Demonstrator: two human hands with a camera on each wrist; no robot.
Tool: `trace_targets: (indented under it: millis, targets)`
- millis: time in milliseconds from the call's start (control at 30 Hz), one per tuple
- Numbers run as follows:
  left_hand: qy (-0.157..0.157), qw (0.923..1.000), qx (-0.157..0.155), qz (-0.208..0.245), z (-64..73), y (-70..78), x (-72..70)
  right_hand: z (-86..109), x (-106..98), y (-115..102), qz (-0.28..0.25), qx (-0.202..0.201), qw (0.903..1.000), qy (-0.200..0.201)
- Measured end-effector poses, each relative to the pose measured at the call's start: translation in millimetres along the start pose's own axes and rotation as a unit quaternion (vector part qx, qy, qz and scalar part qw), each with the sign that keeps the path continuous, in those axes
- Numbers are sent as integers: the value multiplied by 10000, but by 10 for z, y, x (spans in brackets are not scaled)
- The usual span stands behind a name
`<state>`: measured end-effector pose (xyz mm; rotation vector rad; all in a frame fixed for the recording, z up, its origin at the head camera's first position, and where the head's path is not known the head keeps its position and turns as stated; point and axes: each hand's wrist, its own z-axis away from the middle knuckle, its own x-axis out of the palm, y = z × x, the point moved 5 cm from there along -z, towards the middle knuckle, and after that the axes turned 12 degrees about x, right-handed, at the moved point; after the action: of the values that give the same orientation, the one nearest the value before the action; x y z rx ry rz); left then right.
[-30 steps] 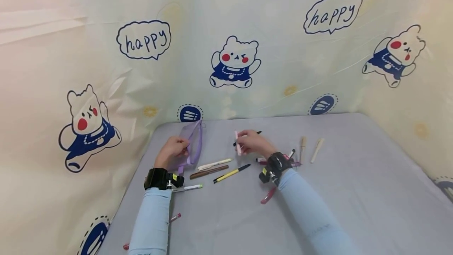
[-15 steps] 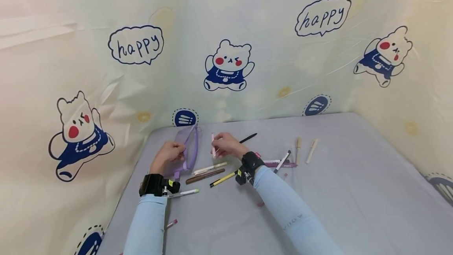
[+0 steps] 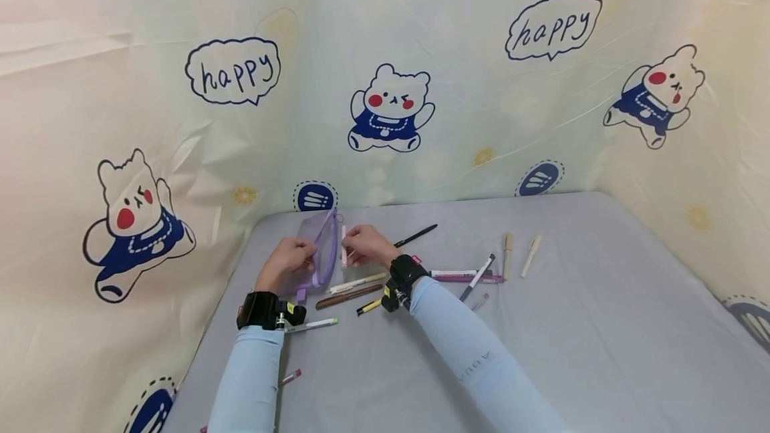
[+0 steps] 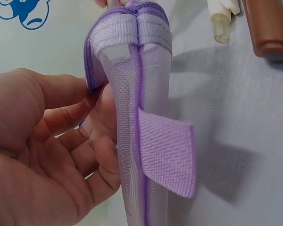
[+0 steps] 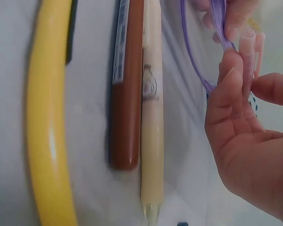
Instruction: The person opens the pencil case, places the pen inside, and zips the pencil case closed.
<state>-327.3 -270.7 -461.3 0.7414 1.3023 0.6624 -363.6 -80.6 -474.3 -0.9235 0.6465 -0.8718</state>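
Observation:
A purple mesh pencil case stands on its side at the table's left, its zipped mouth spread open. My left hand pinches the case's near edge; in the left wrist view the thumb and fingers of that hand hold the purple zipper rim, beside a lilac fabric tab. Just right of the case, my right hand pinches a light pink pen held upright. From the right wrist, this pen shows its clip between thumb and fingers, close to the purple rim.
Before the case lie a cream pen, a brown pen, a yellow pen and a green-tipped pen. A black pen is behind my right hand. Farther right are a purple pen and two beige pens.
My right hand has carried the pink pen leftward across the table to beside the pencil case. My left hand keeps its hold on the case.

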Motion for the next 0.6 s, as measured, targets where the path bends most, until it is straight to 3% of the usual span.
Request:
trace_targets:
  millis: [600]
  targets:
    - [61, 9998, -5, 193, 43, 29, -13, -142, 243, -46, -111, 29, 9999, 35]
